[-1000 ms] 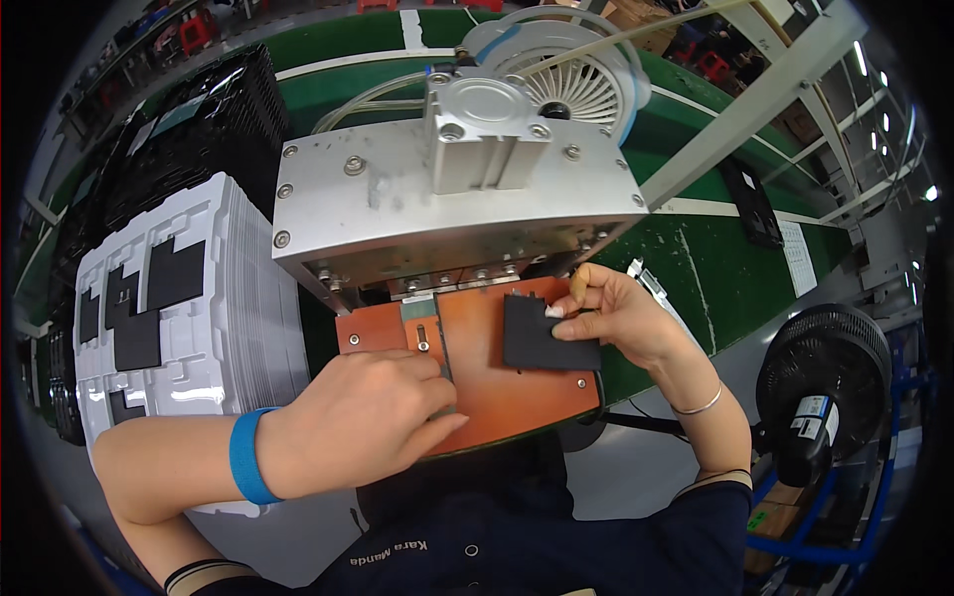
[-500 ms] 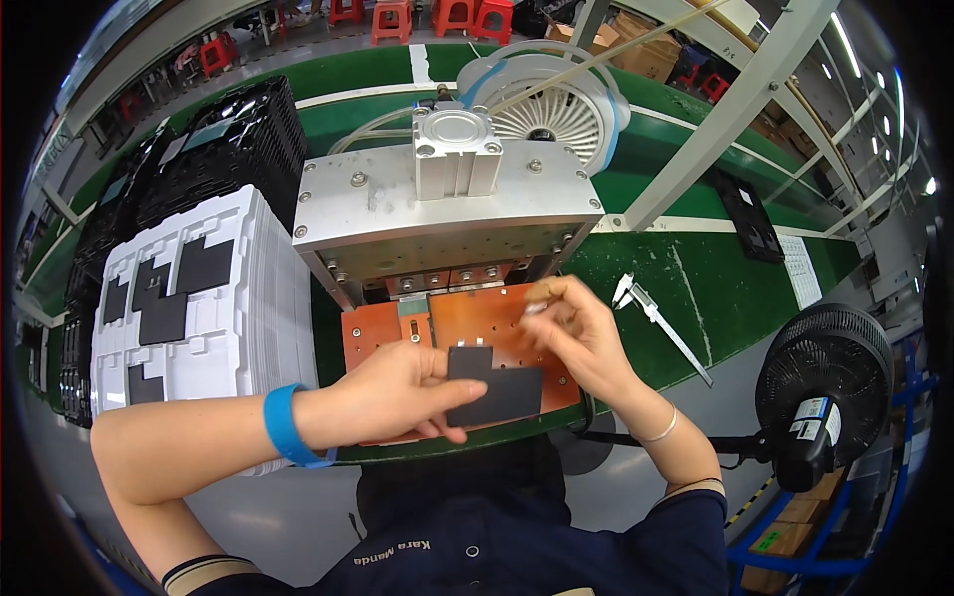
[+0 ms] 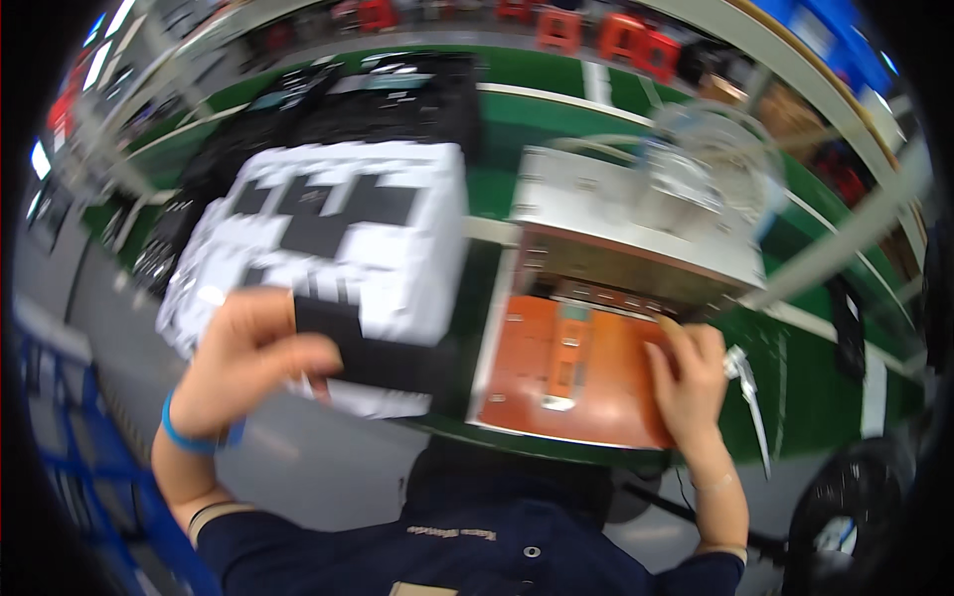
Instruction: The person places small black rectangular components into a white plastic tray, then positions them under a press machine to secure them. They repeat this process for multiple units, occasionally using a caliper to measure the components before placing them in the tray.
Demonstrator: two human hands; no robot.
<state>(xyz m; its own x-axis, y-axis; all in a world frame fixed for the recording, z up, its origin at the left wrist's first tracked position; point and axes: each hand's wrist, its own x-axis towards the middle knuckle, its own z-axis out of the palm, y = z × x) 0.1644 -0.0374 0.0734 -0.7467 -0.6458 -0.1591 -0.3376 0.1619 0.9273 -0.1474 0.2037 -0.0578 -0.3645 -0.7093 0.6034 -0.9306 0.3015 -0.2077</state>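
The black L-shaped sheet (image 3: 383, 360) is held over the near edge of the stack of white trays (image 3: 437, 288), left of the orange plate (image 3: 628, 382), its long axis running roughly left to right and its body extending rightward from the left hand (image 3: 243, 358), the nearer one. Its left end is pinched there between thumb and fingers; at the plate's right edge, the right hand (image 3: 698, 387) is poised with thumb and fingers parted, nothing visibly grasped.

Red stools (image 3: 621, 37), silver caliper (image 3: 753, 409), black fan (image 3: 857, 489)
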